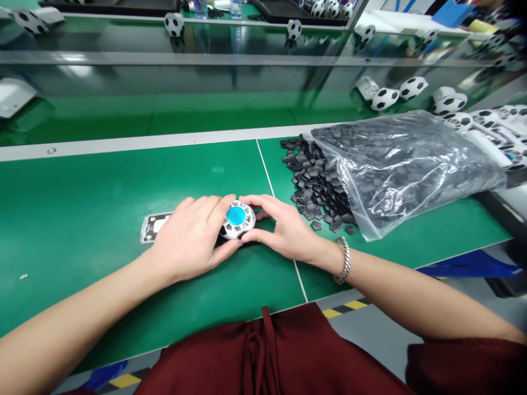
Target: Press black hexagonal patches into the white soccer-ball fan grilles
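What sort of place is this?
Probably a factory assembly station: a green worktop, a heap of small, alike black pieces by a clear plastic bag, and several football-patterned parts beyond.

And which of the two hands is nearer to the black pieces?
Right. The right hand is just left of the black pieces; the left hand is farther left, beyond the round blue-centred piece.

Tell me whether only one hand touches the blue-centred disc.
No, the left hand and right hand both touch the disc at its edge.
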Motion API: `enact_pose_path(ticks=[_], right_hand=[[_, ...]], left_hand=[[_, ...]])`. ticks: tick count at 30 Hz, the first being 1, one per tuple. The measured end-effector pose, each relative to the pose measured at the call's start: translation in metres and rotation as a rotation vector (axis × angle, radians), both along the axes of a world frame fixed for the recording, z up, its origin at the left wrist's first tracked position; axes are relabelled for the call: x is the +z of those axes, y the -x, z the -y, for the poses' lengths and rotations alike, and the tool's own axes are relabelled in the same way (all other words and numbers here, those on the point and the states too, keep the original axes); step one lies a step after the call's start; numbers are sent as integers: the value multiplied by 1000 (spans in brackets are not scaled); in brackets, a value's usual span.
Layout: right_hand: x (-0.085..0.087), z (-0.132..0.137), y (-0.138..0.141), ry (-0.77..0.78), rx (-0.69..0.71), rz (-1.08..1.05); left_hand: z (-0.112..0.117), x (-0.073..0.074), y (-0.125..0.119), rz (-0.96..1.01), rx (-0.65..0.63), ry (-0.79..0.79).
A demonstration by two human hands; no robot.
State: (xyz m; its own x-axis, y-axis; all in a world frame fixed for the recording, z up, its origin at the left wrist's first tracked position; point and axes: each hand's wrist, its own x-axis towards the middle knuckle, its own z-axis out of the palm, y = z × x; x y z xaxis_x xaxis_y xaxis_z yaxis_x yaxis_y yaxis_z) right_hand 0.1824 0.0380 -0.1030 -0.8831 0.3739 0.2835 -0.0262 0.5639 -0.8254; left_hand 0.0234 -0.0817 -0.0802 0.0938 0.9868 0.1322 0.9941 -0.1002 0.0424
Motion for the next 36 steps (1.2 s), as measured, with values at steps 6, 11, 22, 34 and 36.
enact_pose_path(ticks=[6, 11, 22, 34, 36], right_hand=[[3, 0, 0, -8, 34, -4], [8, 5, 0, -97, -5, 76], [12, -1, 11, -254, 62, 118], [34, -20, -40, -219, -133, 205], [34, -34, -69, -301, -304, 250]], left_hand=[[0, -1, -2, -12, 5, -6], [-2, 0, -2, -66, 38, 49], [1, -8, -7, -64, 118, 22], [-4, 6, 32, -36, -140, 38], [1, 6, 37, -30, -70, -13]])
